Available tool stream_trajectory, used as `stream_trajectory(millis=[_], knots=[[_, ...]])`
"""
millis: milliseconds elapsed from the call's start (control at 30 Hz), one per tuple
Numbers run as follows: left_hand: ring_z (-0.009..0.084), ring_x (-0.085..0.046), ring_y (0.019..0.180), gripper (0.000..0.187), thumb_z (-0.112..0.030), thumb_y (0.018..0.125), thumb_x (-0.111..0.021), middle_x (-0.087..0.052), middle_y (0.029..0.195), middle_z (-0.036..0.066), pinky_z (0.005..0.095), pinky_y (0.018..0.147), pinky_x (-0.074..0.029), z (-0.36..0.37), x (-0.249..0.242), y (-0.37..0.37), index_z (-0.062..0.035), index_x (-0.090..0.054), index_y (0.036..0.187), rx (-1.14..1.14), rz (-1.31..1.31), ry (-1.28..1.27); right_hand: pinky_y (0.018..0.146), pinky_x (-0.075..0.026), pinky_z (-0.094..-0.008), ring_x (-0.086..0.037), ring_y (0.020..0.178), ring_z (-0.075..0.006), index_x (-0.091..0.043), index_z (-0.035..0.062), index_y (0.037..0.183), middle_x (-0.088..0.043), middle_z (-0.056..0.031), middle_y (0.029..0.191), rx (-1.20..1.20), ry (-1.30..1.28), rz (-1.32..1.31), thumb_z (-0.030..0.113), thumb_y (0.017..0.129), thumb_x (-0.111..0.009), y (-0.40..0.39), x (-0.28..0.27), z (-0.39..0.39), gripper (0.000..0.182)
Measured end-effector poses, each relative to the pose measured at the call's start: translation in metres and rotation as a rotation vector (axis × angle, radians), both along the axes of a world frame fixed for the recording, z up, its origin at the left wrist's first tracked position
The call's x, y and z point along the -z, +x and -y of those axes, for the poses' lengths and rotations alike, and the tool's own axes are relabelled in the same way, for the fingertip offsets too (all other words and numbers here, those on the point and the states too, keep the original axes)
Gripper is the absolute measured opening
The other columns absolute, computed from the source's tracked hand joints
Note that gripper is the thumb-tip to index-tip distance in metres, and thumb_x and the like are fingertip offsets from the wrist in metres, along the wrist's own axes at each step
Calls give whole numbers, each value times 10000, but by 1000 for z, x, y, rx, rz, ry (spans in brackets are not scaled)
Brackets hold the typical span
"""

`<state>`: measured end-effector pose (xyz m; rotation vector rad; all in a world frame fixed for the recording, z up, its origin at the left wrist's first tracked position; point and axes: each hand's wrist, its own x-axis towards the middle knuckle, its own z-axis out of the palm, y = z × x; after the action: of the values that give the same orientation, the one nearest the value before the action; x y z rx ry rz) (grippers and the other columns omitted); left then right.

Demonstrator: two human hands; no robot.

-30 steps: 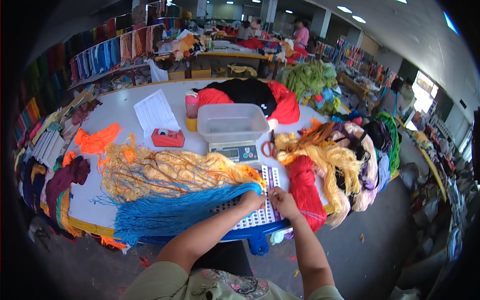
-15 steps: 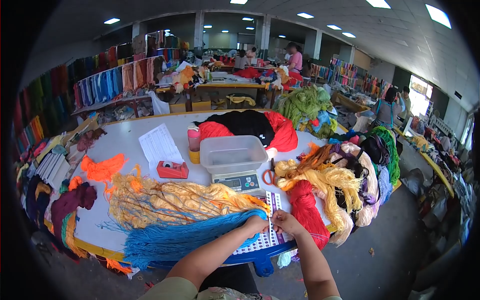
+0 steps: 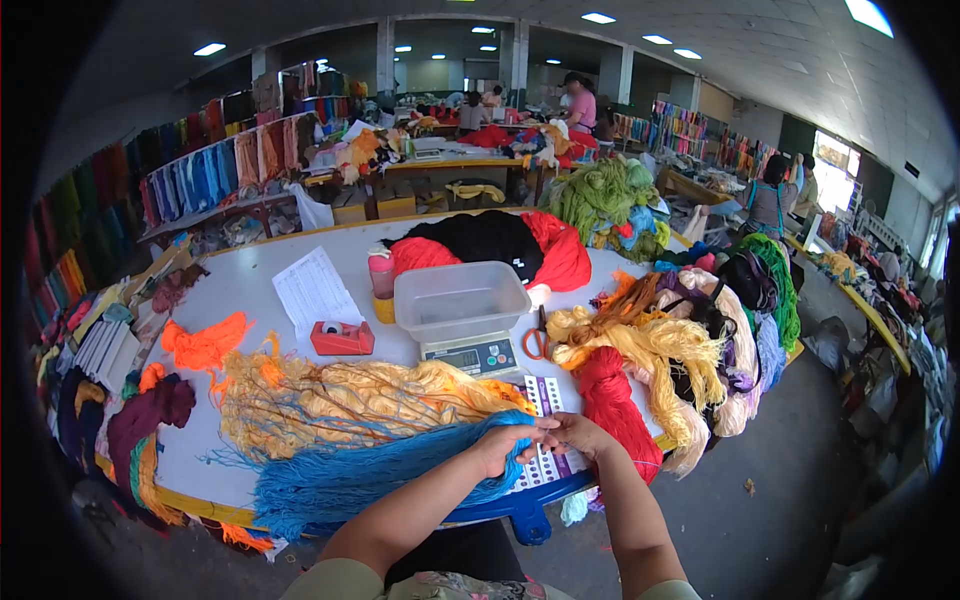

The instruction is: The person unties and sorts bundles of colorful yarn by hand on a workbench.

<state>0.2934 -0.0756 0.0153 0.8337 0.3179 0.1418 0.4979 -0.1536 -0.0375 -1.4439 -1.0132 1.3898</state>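
My left hand (image 3: 505, 445) lies at the right end of the blue yarn bundle (image 3: 375, 475), its fingers closed and touching those of my right hand. My right hand (image 3: 582, 436) is pinched beside it, over the printed card sheets (image 3: 548, 465). What the fingertips hold is too small to make out. Behind the blue bundle is a cream and orange skein (image 3: 360, 405). Red yarn (image 3: 612, 400) lies just right of my right hand. A scale (image 3: 475, 356) bearing a clear plastic tub (image 3: 462, 300) stands beyond the hands.
Orange-handled scissors (image 3: 537, 342) lie right of the scale. A red tape dispenser (image 3: 342, 338), paper sheet (image 3: 315, 290) and pink bottle (image 3: 382, 285) stand left. Mixed yarn (image 3: 680, 350) covers the right side; black yarn (image 3: 470, 245) lies behind. Other people work farther back.
Both hands have come together, where a gap was between them before. My left hand has turned, with its fingers reaching toward my right hand. The view has shifted slightly.
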Motion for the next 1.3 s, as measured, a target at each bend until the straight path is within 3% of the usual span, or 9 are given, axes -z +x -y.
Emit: stream_trajectory(millis=[133,367,433,500,633,800,1033,1167,1300], knots=[[110,-557,583,237,-194,863,-593,-671,788,62,269,505,-429,9,12,24,-28,-638,1026,34,-382,600,608,-469,-214,-562,669,-80,-607,27,1131,-647,-10,862,-17,30,-81,187,838,-753,-1,-8,2,364],[138,-622,637,138,-176,846,-671,-659,740,56,297,485,-455,-29,48,6,-69,-657,933,-182,-418,1504,609,-463,-205,-554,675,-68,-641,73,1091,-666,-18,829,33,-111,-48,247,871,-679,-7,-20,1,284],[147,-557,569,97,-163,840,-624,-635,727,91,291,459,-414,-36,16,-30,-72,-644,867,-354,-395,287,599,-466,-184,-566,645,-59,-658,74,1038,-684,-26,801,41,-166,166,266,898,-647,-8,-20,-4,238],[94,-412,449,109,-146,820,-594,-537,660,49,221,390,-317,-74,-9,-85,-72,-564,745,-311,-248,-53,585,-463,-185,-559,641,-54,-651,71,1042,-684,-24,803,42,-177,171,271,908,-636,-12,-28,-4,241],[56,-392,444,163,-122,863,-570,-462,609,-13,201,394,-309,-150,-30,-209,-78,-545,709,-808,-66,64,577,-450,-175,-533,610,-41,-634,77,1030,-680,-17,803,25,-161,162,258,929,-611,-8,-19,-7,208],[81,-464,604,207,-189,924,-613,-605,867,33,191,490,-348,-156,-90,-324,-1,-644,1006,-1769,-96,568,569,-428,-159,-529,625,-29,-643,87,991,-660,18,765,85,-142,187,241,931,-619,-17,-23,-2,167],[50,-387,463,318,-190,955,-555,-594,821,9,186,415,-305,-44,-137,-325,5,-551,1205,-970,137,188,823,-489,-248,-620,928,-127,-586,54,1062,-636,-40,995,193,229,62,81,858,-687,-87,-32,-4,229],[36,-366,426,497,-411,993,-461,-590,800,49,184,408,-312,32,-136,-267,28,-533,1213,-214,-60,115,1002,-421,-342,-544,1180,-208,-520,77,1267,-504,-75,1318,-340,756,282,74,749,-748,-232,-126,-14,566],[39,-447,478,502,-430,977,-504,-649,858,63,191,446,-350,49,-144,-263,4,-540,1226,363,32,303,927,-458,-327,-605,1042,-187,-603,66,1179,-628,-76,1108,-686,550,55,88,750,-731,-298,-123,-34,448]])
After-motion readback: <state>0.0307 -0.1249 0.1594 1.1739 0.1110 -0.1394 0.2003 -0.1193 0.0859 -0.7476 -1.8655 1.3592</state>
